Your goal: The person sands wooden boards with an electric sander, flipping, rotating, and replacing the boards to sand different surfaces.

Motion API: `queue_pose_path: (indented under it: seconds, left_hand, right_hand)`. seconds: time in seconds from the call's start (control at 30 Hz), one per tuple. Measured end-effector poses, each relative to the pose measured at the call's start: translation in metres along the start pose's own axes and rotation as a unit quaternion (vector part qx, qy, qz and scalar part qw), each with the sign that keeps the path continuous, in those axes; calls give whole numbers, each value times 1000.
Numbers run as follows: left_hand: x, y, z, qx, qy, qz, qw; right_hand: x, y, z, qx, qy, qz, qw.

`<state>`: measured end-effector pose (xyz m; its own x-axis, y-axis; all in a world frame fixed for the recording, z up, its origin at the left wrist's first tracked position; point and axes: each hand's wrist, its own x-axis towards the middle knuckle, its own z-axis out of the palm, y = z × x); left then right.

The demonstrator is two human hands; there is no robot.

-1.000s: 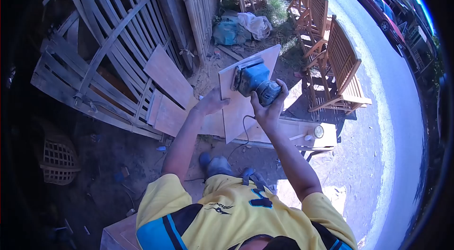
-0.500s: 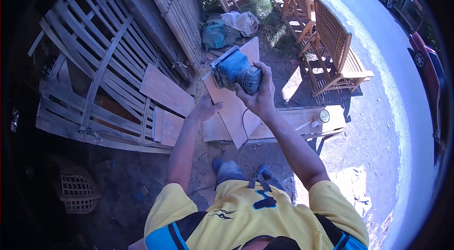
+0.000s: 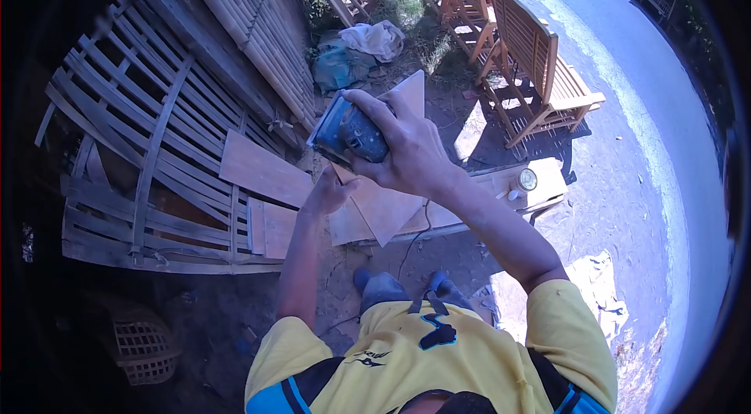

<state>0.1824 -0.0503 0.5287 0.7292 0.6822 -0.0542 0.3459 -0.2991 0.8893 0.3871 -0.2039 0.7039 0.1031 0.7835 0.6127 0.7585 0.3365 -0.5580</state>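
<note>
My right hand (image 3: 415,148) is wrapped around the body of a blue, dusty electric sander (image 3: 344,131), whose flat pad faces up and to the left. Below it, my left hand (image 3: 328,193) grips the left edge of a thin wooden board (image 3: 387,210), thumb on top near a corner. The sander and my right hand hide the board's middle; its far end shows beyond them. Whether the sander touches the board's edge, I cannot tell. A dark cord (image 3: 415,240) hangs down past the board.
Under the board runs a low wooden bench (image 3: 547,185) with a round tin (image 3: 525,179) on it. More boards (image 3: 262,167) lean on a slatted bamboo frame (image 3: 168,132) at left. Wooden chairs (image 3: 524,46) stand by the road at right; cloth sacks (image 3: 344,62) lie beyond.
The sander has swung left and tilted, its pad turning over the board's left edge; my right hand has rolled over with it. My left hand still grips the board, and the view has shifted slightly.
</note>
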Motion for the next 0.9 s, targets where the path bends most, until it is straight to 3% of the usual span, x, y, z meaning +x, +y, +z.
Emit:
queue_pose_path:
  seconds: [0.17, 0.27, 0.37, 0.43, 0.57, 0.67, 0.73, 0.83, 0.9]
  left_hand:
    - [-14, -9, -6, -13, 29, 21, 999]
    - [-26, 1, -2, -5, 44, 18, 999]
    - [-9, 6, 5, -18, 40, 43, 998]
    - [-4, 8, 8, -35, 29, 56, 997]
    - [-5, 21, 7, 11, 41, 10, 999]
    - [3, 14, 3, -17, 35, -20, 999]
    - [5, 12, 2, -34, 22, -39, 998]
    - [1, 15, 4, 21, 29, 2, 999]
    - [2, 13, 6, -27, 47, 38, 998]
  right_hand:
    - [9, 70, -28, -68, 55, 130, 988]
    - [13, 115, -20, -69, 129, 109, 983]
    - [-11, 115, 6, 58, 195, 133, 970]
    - [-43, 116, 43, 114, 243, 97, 959]
    - [-88, 123, 85, 185, 262, 151, 935]
    - [-87, 128, 79, 110, 239, 148, 953]
    - [-56, 126, 62, 84, 241, 84, 963]
    - [-19, 136, 46, 140, 267, 111, 947]
    - [-10, 142, 36, 173, 276, 123, 938]
